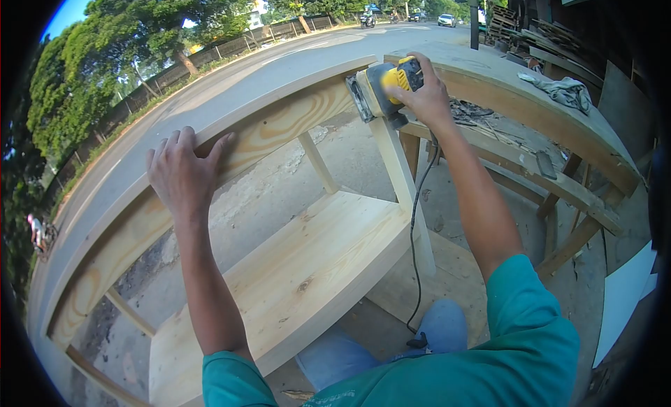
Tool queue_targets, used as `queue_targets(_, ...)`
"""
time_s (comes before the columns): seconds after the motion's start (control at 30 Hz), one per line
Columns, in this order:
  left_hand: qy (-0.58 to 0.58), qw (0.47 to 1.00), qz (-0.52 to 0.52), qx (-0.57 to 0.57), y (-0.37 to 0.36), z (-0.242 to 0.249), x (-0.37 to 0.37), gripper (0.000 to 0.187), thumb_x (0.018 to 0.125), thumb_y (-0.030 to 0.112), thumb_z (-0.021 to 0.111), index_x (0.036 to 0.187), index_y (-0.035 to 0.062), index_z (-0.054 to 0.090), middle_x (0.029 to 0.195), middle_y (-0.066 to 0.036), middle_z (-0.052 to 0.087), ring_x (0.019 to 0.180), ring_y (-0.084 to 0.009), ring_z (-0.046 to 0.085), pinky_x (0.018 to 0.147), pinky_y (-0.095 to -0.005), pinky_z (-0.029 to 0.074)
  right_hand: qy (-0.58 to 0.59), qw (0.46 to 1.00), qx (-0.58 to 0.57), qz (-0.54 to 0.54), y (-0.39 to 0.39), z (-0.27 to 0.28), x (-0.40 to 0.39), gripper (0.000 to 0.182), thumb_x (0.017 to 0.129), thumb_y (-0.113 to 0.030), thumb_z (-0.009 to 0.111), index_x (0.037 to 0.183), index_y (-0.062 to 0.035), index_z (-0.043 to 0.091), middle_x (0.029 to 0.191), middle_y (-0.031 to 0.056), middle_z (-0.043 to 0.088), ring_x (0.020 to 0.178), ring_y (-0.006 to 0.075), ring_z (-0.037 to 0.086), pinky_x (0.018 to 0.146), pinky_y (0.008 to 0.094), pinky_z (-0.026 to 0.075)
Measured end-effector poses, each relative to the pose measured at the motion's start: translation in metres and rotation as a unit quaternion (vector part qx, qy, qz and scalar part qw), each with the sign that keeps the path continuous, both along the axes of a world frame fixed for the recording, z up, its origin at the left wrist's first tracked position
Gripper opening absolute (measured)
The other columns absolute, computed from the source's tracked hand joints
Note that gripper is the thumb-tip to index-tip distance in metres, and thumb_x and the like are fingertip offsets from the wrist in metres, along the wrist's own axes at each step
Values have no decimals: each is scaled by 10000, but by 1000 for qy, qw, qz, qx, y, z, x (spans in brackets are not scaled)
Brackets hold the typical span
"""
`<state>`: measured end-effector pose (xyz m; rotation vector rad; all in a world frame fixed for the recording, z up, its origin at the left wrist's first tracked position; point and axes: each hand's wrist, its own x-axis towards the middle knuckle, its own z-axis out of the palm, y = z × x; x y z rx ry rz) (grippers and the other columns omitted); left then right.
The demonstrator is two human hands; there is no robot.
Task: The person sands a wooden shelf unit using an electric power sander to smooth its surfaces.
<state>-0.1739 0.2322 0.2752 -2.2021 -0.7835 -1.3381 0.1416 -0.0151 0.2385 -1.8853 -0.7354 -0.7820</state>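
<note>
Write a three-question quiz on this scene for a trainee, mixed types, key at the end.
1. Multiple choice: where does the grey cloth lie?
A) on the low shelf
B) on the workbench
C) on the road
2. True or false: the left hand holds the yellow power tool.
3. Fill in: a ____ cord hangs below the power tool.
Key: 1. B; 2. False, the right hand does; 3. black.
</note>
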Motion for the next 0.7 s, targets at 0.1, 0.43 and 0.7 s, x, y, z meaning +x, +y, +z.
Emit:
queue_targets(0.1, -14, 998, -15, 51, 4, -2, 1, 567, 786, 624, 753, 718, 84, 596, 730, -80, 628, 689, -263, 585, 735, -381, 406, 1, 1000, -9, -10, 6, -1, -28, 870, 720, -417, 870, 1443, -201, 437, 1312, 194, 555, 1177, 379, 609, 998, 481, 500)
queue_targets(0.43, -36, 999, -37, 16, 0, -3, -1, 626, 993, 609, 494, 682, 73, 579, 707, -102, 597, 714, -276, 588, 733, -397, 384, -119, 973, 106, 165, 54, -59, -178, 794, 747, -213, 844, 1415, -216, 416, 1178, 152, 490, 958, 366, 664, 791, 475, 590)
queue_targets(0.7, -35, 998, -42, 8, 2, -4, 4, 679, 1049, 594, 357, 657, 73, 544, 689, -118, 559, 713, -304, 566, 732, -410, 360, -121, 959, 253, 43, 50, -94, -86, 802, 746, -230, 872, 1398, -93, 424, 1211, 168, 519, 1114, 354, 588, 925, 460, 516)
